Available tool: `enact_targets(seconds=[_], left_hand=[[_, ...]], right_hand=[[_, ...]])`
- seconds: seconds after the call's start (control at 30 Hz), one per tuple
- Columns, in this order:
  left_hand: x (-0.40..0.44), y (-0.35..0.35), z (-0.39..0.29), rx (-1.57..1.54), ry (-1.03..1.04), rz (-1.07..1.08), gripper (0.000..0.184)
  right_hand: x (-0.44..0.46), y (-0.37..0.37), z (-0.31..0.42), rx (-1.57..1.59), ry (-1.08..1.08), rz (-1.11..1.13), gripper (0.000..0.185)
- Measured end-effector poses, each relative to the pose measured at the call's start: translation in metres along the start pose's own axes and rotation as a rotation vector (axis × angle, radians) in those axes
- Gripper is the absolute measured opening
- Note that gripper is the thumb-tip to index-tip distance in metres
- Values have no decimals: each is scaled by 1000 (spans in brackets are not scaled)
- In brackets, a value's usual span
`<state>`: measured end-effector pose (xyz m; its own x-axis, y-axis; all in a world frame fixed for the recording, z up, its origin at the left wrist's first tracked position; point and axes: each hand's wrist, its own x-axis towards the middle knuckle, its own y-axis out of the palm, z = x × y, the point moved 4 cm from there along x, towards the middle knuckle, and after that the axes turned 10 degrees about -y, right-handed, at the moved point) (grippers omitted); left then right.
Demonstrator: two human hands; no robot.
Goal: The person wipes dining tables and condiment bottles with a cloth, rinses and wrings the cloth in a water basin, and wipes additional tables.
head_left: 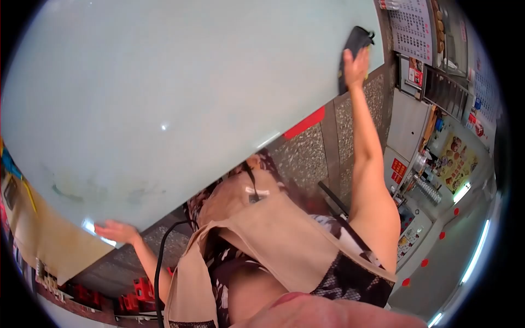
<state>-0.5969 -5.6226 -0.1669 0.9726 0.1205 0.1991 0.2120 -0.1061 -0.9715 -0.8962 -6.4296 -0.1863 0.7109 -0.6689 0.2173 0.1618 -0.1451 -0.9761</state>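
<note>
A pale, glossy tabletop [208, 71] fills the upper left of the head view. At its far right end my right hand [356, 66] presses on a dark cloth [359, 38], which is bunched under the palm and fingers and shows bits of yellow at its edge. My right arm is stretched out straight. Down at the lower left, my left hand [117, 232] rests on the near edge of the tabletop with its fingers extended, holding nothing. Greyish smudges [65, 192] mark the surface above it.
Red stools [143, 290] stand at the lower left beside a tan surface [71, 240]. Under the near edge shows a red object [306, 123] above the speckled floor [303, 156]. Printed sheets [410, 27], a white cabinet [406, 123] and a food poster [458, 163] are on the right. A black cable [159, 262] hangs beside my apron.
</note>
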Motion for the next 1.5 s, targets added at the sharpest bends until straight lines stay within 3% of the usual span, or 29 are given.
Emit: enact_targets(seconds=[0.07,0.13,0.23,0.3,0.37,0.43,0.47,0.53,0.57,0.6,0.63,0.67,0.8,0.87,0.9,0.93,0.97,1.03,1.07,1.1,1.17,1.2,1.27,1.33,1.47,1.5], left_hand=[[-4,0,3,24,-3,-24,53],[-6,-3,7,54,-13,-36,52],[-11,-8,-5,-56,-51,-32,54],[-11,-20,-8,-874,-399,52,58],[-8,-15,20,-995,-498,18,60],[6,-42,3,-1089,-548,61,56],[9,-54,-3,-1074,-459,-52,54],[17,-61,-7,-677,-271,-63,52],[24,-56,-13,-427,-136,-47,52],[30,-37,-10,-338,-97,-11,55],[35,-21,-15,-157,-173,45,60],[43,-2,-11,-65,-197,33,63],[70,50,27,106,-189,60,69],[72,66,54,319,-3,-6,69],[71,59,45,223,-50,3,68],[73,49,34,129,-104,13,68],[73,46,25,130,-108,21,68],[75,40,18,99,-126,70,68],[74,42,12,110,-120,83,68],[74,40,6,88,-128,76,68],[76,33,14,78,-144,82,68],[74,37,18,110,-121,67,68],[71,45,25,126,-109,50,68],[67,48,14,219,-118,7,68],[61,35,-1,180,-223,20,67],[61,29,-2,-156,-267,3,69]], right_hand=[[-49,-22,126,110,-216,-20,85],[-97,-47,262,72,-382,98,86],[-157,-79,464,450,-646,278,78],[-204,-93,586,667,-932,298,73],[-258,-91,695,791,-1125,386,68],[-291,-91,776,578,-1315,74,63],[-286,-81,797,613,-1383,151,62],[-254,-58,817,666,-1381,221,59],[-216,-53,801,684,-1249,97,55],[-160,-49,773,797,-1117,173,48],[-114,-50,722,785,-999,-144,44],[-68,-39,673,730,-903,-253,44],[88,-23,429,220,-699,-216,50],[137,-4,282,-145,-677,-312,39],[149,14,194,-251,-669,-305,37],[152,23,111,-169,-513,-260,41],[156,23,35,151,-175,-152,47],[129,39,-100,0,352,-64,58],[121,35,-109,-87,513,-47,61],[113,29,-112,-174,671,-30,64],[111,38,-98,-173,648,63,73],[113,37,-62,-41,460,53,79],[94,33,60,16,165,-108,74],[63,11,223,-81,-215,-111,65],[-22,-46,520,429,-679,20,59],[-52,-54,583,576,-790,73,61]])
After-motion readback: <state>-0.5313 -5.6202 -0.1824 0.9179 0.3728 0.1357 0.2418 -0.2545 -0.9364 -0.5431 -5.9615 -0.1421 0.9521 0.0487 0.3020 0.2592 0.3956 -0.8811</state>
